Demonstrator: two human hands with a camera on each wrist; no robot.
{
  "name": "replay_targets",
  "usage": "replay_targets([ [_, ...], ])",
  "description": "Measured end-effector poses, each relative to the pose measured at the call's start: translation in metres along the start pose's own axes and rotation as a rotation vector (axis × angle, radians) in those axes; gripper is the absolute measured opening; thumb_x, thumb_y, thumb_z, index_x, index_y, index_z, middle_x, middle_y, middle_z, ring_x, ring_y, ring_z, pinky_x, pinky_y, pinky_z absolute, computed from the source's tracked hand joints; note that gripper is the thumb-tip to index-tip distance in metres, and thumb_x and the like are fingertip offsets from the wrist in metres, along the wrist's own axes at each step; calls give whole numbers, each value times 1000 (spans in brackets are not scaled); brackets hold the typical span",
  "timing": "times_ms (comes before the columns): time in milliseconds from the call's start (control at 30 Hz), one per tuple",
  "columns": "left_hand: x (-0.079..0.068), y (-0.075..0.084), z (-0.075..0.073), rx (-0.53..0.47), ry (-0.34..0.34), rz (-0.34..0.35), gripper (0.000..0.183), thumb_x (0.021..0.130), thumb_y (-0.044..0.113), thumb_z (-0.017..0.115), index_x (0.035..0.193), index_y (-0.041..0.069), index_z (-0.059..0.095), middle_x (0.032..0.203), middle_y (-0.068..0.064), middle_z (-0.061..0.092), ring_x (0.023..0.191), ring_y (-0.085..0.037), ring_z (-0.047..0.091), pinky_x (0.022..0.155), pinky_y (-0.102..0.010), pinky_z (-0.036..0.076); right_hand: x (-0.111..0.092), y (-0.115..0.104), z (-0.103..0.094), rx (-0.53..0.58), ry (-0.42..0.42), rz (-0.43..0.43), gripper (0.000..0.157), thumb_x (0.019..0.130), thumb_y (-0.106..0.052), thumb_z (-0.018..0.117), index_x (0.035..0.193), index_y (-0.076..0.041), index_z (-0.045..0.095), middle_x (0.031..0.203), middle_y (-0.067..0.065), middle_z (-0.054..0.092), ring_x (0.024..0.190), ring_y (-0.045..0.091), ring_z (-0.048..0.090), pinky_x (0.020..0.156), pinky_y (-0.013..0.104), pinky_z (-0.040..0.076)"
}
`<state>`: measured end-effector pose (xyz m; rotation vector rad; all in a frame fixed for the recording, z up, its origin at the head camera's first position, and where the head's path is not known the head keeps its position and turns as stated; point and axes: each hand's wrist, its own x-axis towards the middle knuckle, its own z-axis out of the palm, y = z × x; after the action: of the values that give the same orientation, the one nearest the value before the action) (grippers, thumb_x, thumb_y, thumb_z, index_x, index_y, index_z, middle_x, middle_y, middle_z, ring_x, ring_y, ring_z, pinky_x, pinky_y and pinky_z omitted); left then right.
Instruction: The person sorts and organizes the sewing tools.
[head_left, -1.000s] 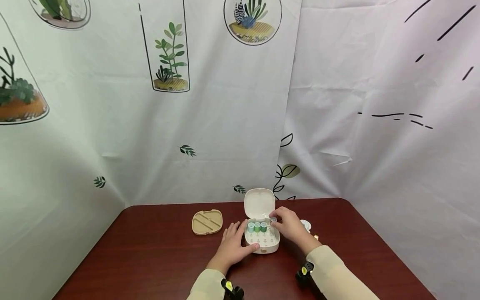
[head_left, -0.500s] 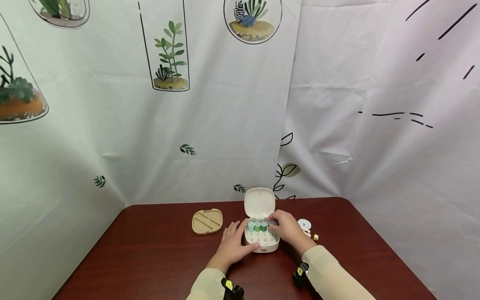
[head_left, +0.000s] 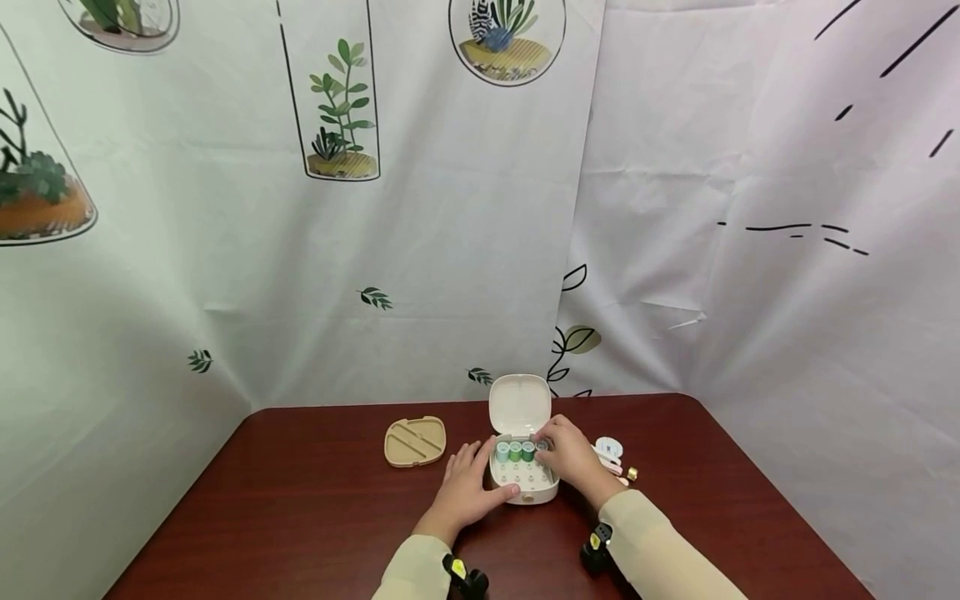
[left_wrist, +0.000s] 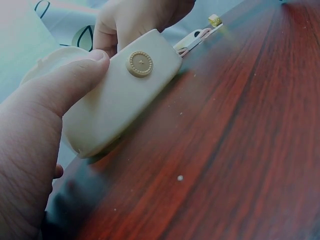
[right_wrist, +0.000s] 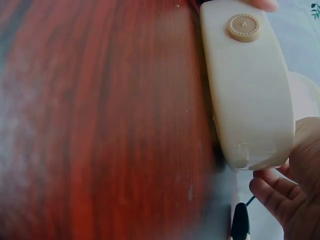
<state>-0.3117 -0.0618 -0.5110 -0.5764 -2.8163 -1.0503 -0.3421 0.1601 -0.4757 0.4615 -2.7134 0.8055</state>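
Note:
A white sewing box (head_left: 534, 498) stands on the table with its lid (head_left: 520, 405) raised. My left hand (head_left: 468, 487) grips its left side, thumb at the front near the round button (left_wrist: 140, 64). Inside, light-to-dark green thread spools (head_left: 515, 452) line the back row, with small pegs in front of them. At the right end of that row, my right hand (head_left: 570, 454) pinches a greyish thread spool (head_left: 542, 447), mostly covered by the fingers. The box walls hide this spool in both wrist views.
A beige tray-like insert (head_left: 415, 442) lies left of the box. To the right are a white round item (head_left: 609, 447), pale flat pieces and a small gold-coloured piece (head_left: 632, 474). A printed cloth (head_left: 450, 250) hangs behind the table (head_left: 315, 508).
My right hand has lowered the greyish spool and moved it slightly left, into line with the green ones. The left hand stays on the box.

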Motion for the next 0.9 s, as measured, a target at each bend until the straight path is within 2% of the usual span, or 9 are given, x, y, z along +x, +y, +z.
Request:
replay_targets([
  [233, 2, 1, 1, 5, 1, 7, 94, 86, 64, 68, 158, 14, 35, 155, -26, 36, 147, -46, 27, 117, -66, 17, 4, 0, -2, -36, -29, 56, 14, 80, -7, 84, 91, -13, 76, 95, 2, 60, 89, 19, 60, 82, 43, 53],
  [533, 4, 2, 3, 9, -9, 8, 95, 86, 65, 68, 159, 14, 34, 155, -26, 36, 147, -46, 27, 117, -66, 17, 2, 3, -6, -39, -46, 70, 18, 81, -12, 85, 97, -15, 77, 98, 2, 64, 92, 20, 62, 84, 46, 54],
  [633, 4, 1, 2, 7, -2, 15, 95, 86, 64, 68, 158, 14, 35, 154, -26, 36, 146, -47, 27, 116, -68, 17, -2, 4, -6, 25, 2, 66, 23, 84, -17, 82, 106, -14, 74, 101, 2, 66, 95, 21, 63, 85, 46, 53],
  [767, 4, -1, 2, 13, 1, 11, 94, 86, 66, 67, 159, 15, 35, 154, -26, 37, 146, -47, 27, 116, -68, 18, -10, 6, -5, 207, 56, 87, 37, 93, -25, 74, 124, -7, 64, 112, 8, 68, 103, 27, 67, 89, 48, 54],
  [900, 2, -3, 1, 37, 18, 8, 95, 85, 68, 65, 158, 15, 36, 154, -26, 37, 146, -48, 26, 116, -67, 19, -18, 8, -3, 390, -38, 88, 67, 94, -28, 73, 148, -2, 43, 135, 17, 61, 124, 36, 59, 102, 56, 47],
])
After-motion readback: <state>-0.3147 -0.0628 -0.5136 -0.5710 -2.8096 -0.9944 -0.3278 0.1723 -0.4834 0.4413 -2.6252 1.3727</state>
